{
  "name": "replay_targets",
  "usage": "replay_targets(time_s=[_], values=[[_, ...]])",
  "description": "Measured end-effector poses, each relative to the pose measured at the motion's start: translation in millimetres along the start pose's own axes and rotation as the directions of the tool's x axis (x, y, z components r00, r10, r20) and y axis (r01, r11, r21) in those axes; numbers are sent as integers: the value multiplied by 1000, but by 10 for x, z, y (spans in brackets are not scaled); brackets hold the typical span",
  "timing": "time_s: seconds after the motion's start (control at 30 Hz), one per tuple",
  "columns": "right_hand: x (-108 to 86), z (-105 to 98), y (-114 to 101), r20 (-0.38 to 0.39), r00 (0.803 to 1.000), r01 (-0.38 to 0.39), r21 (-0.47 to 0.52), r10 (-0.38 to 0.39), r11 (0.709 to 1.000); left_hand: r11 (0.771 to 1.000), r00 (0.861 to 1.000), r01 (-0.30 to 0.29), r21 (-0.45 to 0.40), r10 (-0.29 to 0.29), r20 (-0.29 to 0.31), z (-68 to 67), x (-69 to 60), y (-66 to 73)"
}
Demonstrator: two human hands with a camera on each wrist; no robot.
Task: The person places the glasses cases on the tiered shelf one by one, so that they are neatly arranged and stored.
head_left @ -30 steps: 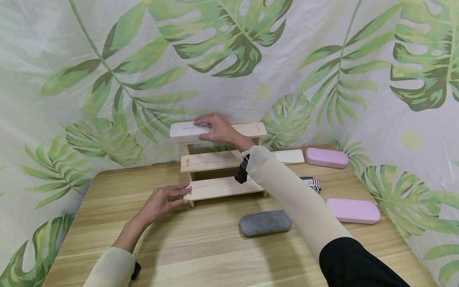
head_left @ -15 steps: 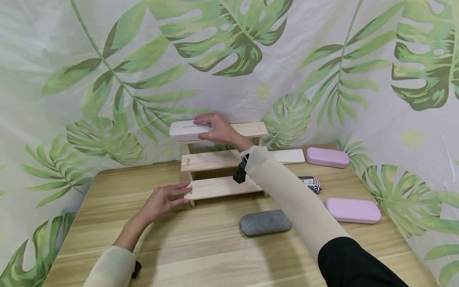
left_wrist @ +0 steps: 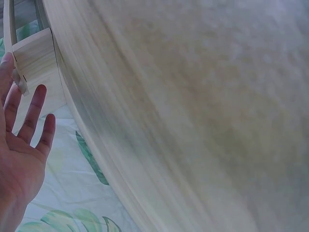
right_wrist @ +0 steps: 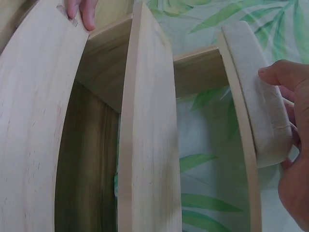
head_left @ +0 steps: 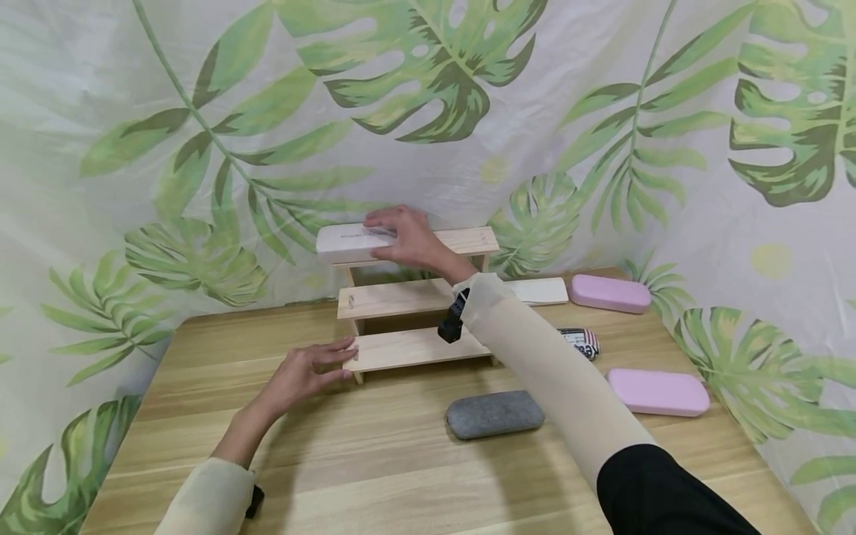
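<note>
a top case (head_left: 344,245) lies on the left of the rack's (head_left: 394,299) highest shelf (head_left: 468,241), under the right hand (head_left: 411,239); the left hand (head_left: 304,377) touches the lowest shelf's (head_left: 411,351) left end. before the rack lies a front case (head_left: 495,414). right of the rack, a slab (head_left: 543,292) and a rear case (head_left: 610,294) lie behind a half-hidden item (head_left: 585,344) and a near case (head_left: 658,392)

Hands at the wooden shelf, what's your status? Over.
Right hand gripping white oblong case, atop pale wooden three-tier shelf. Left hand touching shelf's bottom board. Grey oblong case in front, clear of both hands.

head: bright, soft shadows on tabletop (head_left: 361,468) | left wrist: hazy, mostly blurred | right wrist: dimmer, sharper
</note>
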State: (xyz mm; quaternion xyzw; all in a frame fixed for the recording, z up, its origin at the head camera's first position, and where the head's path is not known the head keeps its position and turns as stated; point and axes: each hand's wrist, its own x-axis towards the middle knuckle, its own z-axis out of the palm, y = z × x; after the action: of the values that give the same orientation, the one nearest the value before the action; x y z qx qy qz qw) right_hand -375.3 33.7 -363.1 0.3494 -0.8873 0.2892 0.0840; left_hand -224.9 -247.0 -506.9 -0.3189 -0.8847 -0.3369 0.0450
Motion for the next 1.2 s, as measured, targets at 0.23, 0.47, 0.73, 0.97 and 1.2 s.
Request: replay_targets(time_s=[0.23, 0.47, 0.73, 0.97, 1.2], values=[[-53, -78, -56, -36, 999, 40, 55, -38, 998, 1000, 1000, -14, 16, 14, -7, -27, -1, -15], [-170, -195, -104, -102, 989, 125, 147, -111, 981, 1000, 1000, -17, 10, 17, -6, -36, 4, -19], [-329, -271, -162, -94, 990, 115, 138, -102, 984, 1000, 1000, -22, 6, 22, -8, -45, 11, -14], [-533, -305, -184, -127, 983, 151, 156, -132, 976, 1000, 1000, -2, -9, 2, 6, -37, 19, -9], [-744, -275, -201, -119, 979, 184, 163, -166, 969, 1000, 1000, 3, -17, -3, 15, -31, 33, -7]])
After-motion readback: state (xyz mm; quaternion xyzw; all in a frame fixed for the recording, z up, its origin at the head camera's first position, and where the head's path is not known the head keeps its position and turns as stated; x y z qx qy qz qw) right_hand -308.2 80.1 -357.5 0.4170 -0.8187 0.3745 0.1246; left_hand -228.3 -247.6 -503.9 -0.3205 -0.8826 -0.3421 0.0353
